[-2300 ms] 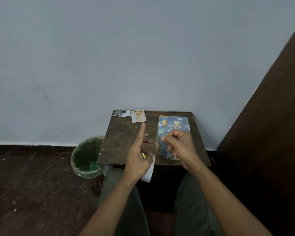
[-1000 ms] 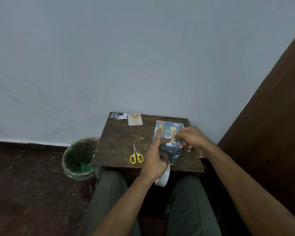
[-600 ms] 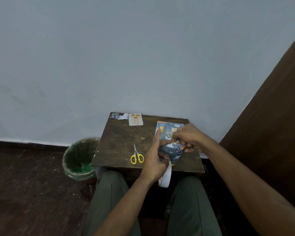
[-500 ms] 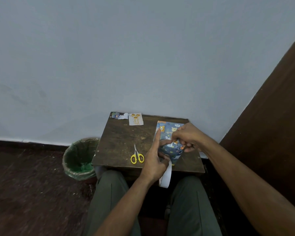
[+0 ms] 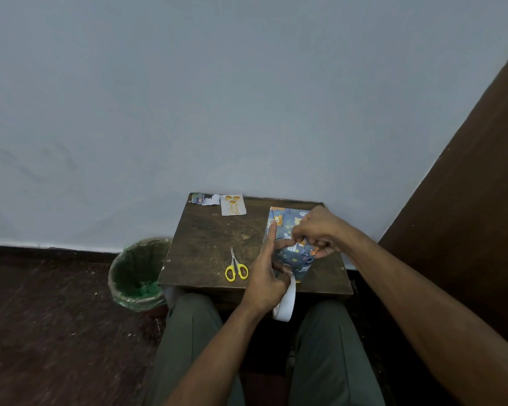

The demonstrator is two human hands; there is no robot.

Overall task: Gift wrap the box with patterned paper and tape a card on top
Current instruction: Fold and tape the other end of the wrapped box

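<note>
Fingers (image 5: 301, 240) of both hands on wrapped box (image 5: 289, 227)

Grey wall (image 5: 217, 98), dark floor (image 5: 41, 332).

A box (image 5: 289, 244) wrapped in blue patterned paper printed with cartoon animals is seen on the right half of a small dark wooden table (image 5: 206, 244), its near end raised and folded to a point. A roll of white tape (image 5: 285, 303) is held at the table's near edge, just below the box. A small white card (image 5: 233, 204) with orange balloons is laid flat at the far edge, well apart from the box. Beside the card, a scrap of the same paper (image 5: 204, 199) is seen
</note>
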